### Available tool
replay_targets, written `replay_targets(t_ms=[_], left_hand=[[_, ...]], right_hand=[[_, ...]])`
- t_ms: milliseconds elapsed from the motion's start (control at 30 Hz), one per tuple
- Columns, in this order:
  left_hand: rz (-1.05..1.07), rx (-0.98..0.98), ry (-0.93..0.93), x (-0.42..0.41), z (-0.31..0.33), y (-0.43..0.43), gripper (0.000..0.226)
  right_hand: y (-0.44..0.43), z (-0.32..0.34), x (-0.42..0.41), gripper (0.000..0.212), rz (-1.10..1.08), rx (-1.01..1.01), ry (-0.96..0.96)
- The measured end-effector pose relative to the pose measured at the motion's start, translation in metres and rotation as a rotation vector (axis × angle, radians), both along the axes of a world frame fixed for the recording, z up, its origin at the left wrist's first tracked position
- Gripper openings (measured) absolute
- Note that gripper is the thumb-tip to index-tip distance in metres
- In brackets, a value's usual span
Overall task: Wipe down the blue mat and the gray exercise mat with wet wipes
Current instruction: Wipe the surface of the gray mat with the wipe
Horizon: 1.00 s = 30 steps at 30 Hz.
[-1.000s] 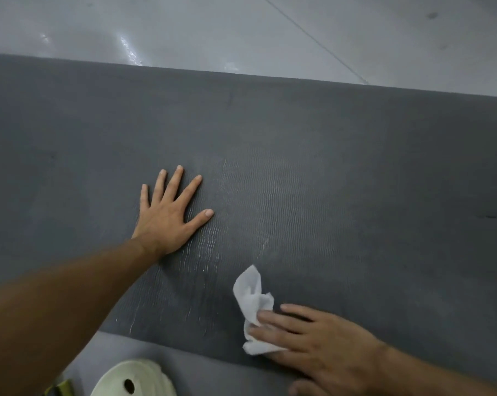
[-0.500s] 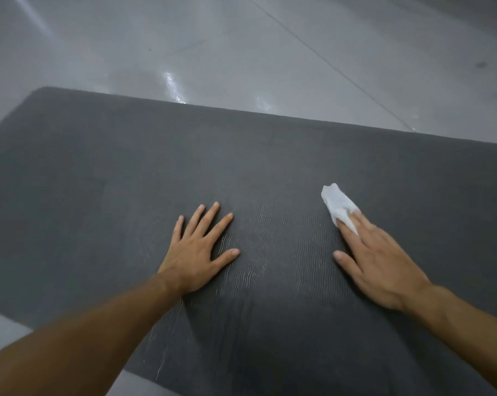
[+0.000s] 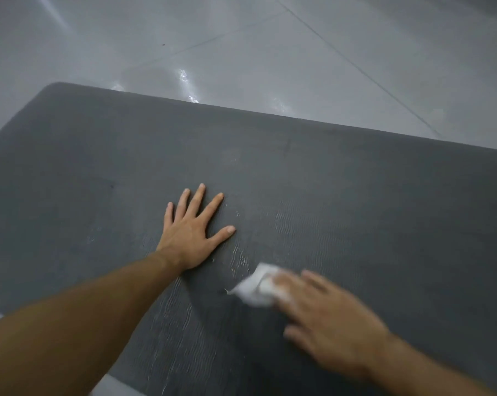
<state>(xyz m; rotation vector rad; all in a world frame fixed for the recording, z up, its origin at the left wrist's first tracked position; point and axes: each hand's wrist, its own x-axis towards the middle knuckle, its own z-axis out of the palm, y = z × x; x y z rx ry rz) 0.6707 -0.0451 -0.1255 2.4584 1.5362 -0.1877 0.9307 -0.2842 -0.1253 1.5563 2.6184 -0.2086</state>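
The floor [image 3: 241,38] is glossy pale gray, crossed by thin seam lines, with bright glints of light just beyond the far edge of the gray exercise mat [image 3: 356,181]. The mat lies flat directly on it, one rounded corner at upper left, its ribbed surface streaked pale and wet near the middle. Floor also shows at lower left

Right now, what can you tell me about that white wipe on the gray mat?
The crumpled white wet wipe is a small, bunched sheet of thin soft-looking material, blurred here. It lies on the dark gray textured exercise mat, right of the flat left hand and apart from it. The right hand presses its fingers on the wipe's right part; the left corner pokes out free. Shiny wet streaks mark the mat beside it.
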Motion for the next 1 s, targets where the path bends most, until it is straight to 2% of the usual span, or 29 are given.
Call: replay_targets(t_ms=[67, 133, 233, 300, 400, 500, 533, 600, 633, 667, 700, 767, 900, 967, 1000], left_hand=[[-0.014, 0.0, 0.01, -0.001, 0.001, 0.0, 0.084], [-0.023, 0.011, 0.006, 0.0, 0.0, 0.0, 0.083], [-0.034, 0.041, -0.01, -0.002, -0.002, -0.001, 0.081], [-0.032, 0.071, -0.014, -0.003, -0.004, -0.002, 0.076], [-0.022, 0.134, -0.035, -0.004, -0.008, 0.0, 0.062], [-0.054, 0.159, -0.043, -0.009, -0.008, 0.009, 0.058], [-0.072, 0.155, -0.048, -0.013, -0.006, 0.014, 0.059], [-0.111, 0.147, -0.06, -0.02, -0.004, 0.022, 0.059], [-0.125, 0.147, -0.068, -0.023, -0.004, 0.024, 0.058], [-0.13, 0.152, -0.077, -0.025, -0.004, 0.025, 0.057], [-0.125, 0.161, -0.083, -0.026, -0.005, 0.026, 0.057], [-0.086, 0.182, -0.087, -0.026, -0.007, 0.025, 0.058], [-0.028, 0.142, -0.02, -0.025, -0.01, 0.03, 0.061], [-0.034, 0.111, 0.0, -0.024, -0.01, 0.032, 0.062], [-0.037, 0.103, 0.003, -0.024, -0.01, 0.033, 0.062]], right_hand=[[0.048, 0.009, 0.029, 0.07, -0.299, 0.06, -0.029], [0.088, 0.018, 0.049, 0.078, -0.499, -0.04, -0.06], [0.103, 0.023, 0.051, 0.082, -0.607, -0.064, -0.001], [0.095, 0.024, 0.023, 0.076, -0.437, -0.086, 0.049], [0.059, 0.008, -0.031, 0.07, -0.04, -0.015, 0.094], [0.033, -0.008, -0.084, 0.046, 0.382, 0.188, -0.023], [0.037, -0.009, -0.094, 0.043, 0.427, 0.221, -0.076], [0.052, -0.006, -0.094, 0.039, 0.356, 0.285, -0.14], [0.056, -0.006, -0.089, 0.036, 0.366, 0.287, -0.121], [0.061, -0.006, -0.082, 0.045, 0.354, 0.216, -0.077], [0.069, -0.005, -0.071, 0.058, 0.3, 0.099, -0.027], [0.098, -0.01, -0.037, 0.069, 0.078, 0.021, 0.041], [0.181, 0.014, 0.023, 0.068, -0.488, -0.01, 0.052], [0.202, 0.016, 0.039, 0.07, -0.657, -0.061, 0.11], [0.208, 0.018, 0.036, 0.071, -0.665, -0.07, 0.14]])
